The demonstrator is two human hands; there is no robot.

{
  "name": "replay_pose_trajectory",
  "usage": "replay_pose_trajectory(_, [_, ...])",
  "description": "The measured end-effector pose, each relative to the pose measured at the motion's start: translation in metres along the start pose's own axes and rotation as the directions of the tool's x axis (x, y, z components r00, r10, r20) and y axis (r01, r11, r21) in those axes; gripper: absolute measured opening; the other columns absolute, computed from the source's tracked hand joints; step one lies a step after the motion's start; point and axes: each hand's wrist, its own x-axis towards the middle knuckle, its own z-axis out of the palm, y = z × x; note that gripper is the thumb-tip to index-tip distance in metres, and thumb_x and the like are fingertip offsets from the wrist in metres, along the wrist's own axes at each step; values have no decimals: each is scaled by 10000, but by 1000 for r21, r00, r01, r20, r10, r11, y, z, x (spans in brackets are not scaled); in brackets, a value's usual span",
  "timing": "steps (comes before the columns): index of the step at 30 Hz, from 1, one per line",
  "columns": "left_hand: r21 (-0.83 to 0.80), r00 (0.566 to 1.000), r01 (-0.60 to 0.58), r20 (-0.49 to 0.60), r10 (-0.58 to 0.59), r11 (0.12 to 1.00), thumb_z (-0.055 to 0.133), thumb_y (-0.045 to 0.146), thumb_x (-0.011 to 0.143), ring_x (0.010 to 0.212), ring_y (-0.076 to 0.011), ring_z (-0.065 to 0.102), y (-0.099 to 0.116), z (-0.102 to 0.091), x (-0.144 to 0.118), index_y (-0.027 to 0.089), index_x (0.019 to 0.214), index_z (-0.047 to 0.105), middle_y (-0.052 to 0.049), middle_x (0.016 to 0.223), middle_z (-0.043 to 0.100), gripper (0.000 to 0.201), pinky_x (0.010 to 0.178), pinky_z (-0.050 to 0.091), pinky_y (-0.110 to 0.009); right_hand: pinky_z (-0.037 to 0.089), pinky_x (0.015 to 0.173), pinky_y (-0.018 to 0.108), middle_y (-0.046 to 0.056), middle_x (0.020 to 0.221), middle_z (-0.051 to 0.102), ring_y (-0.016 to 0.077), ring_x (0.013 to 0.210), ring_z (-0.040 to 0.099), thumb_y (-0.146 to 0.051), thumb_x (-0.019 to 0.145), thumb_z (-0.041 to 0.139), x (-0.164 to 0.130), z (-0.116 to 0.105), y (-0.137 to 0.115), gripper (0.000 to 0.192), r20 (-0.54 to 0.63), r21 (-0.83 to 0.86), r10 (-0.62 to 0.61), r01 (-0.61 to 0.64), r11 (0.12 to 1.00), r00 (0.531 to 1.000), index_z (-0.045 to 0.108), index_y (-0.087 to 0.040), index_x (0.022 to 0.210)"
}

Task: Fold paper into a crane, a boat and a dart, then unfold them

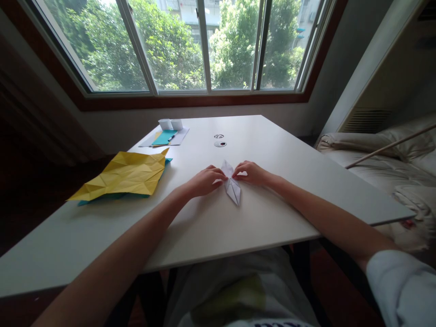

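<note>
Folded wht paper (233, 192) betw. L hand (208, 179) & R hand (251, 172), on worktop (259, 222).
Forearms angle in from both sides, converging; backs of hands up, fingers bent. L hand pinches paper's L edge nr its middle, thumb + fingertips; R hand pinches opp. edge, same way. Paper's long axis runs away from person. Creased yel. sheet (131, 175) lies apart, to L.

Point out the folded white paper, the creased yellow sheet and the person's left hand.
Folded white paper (233, 188): head view, on its near half, below the fingertips.
Creased yellow sheet (127, 176): head view, on the middle of its upper face.
Left hand (206, 180): head view, on the back of the hand.
</note>
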Motion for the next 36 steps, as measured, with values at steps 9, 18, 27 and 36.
replay_pose_trajectory(9, [-42,998,-2,65,4,999,528,227,816,1032,-220,519,-6,-3,-1,186,1068,644,-71,1100,639,282,890,413,-348,430,826,307,70,1131,625,186,911,579,-395,711,662,-4,-17,2,352,217,59,11,-24,998,976,679,-222,1017])
replay_pose_trajectory(18, [-16,997,-30,69,31,999,518,237,828,1028,-214,525,-4,-3,-3,209,1079,636,-65,1107,632,279,878,414,-333,400,867,335,64,1178,600,223,983,541,-557,633,664,-6,-20,2,546,267,49,25,-39,998,963,652,-244,1080])
replay_pose_trajectory(27, [66,998,-26,60,22,997,451,186,850,1003,-206,509,3,-3,-3,201,1085,617,-73,1082,620,288,850,421,-328,358,927,361,77,1225,561,257,1117,479,-556,719,590,-6,-23,0,507,311,43,13,-28,999,950,621,-266,1134])
replay_pose_trajectory(36, [85,998,-57,29,54,995,479,170,827,918,-198,536,12,-2,-2,241,1061,639,-60,943,624,291,797,432,-315,381,875,390,105,1113,566,239,1022,483,-412,881,410,-6,-21,-8,367,291,-125,54,-18,992,955,600,-273,1162])
